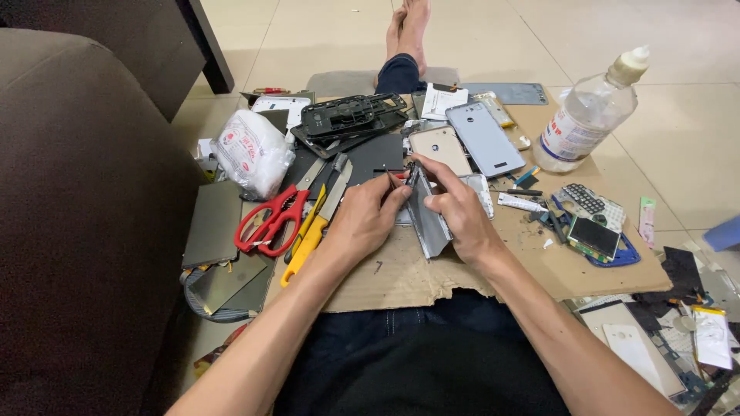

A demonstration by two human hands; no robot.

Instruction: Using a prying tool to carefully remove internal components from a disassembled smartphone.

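My right hand (pixel 456 209) grips a grey metal phone frame (pixel 428 219), held on edge over a sheet of brown cardboard (pixel 539 270). My left hand (pixel 367 218) pinches a thin pointed tool (pixel 393 179), its tip touching the top of the frame. Whether a small part sits at the tip is too small to tell. Both hands meet over the middle of the cardboard, which rests on my lap.
Red-handled scissors (pixel 267 221) and a yellow-handled cutter (pixel 310 239) lie left of my left hand. Phone back covers (pixel 484 139), a black frame (pixel 351 115), a clear plastic bottle (pixel 586 115), a white bag (pixel 250 150) and a small circuit board (pixel 593 237) crowd the cardboard. A dark sofa (pixel 77 192) stands left.
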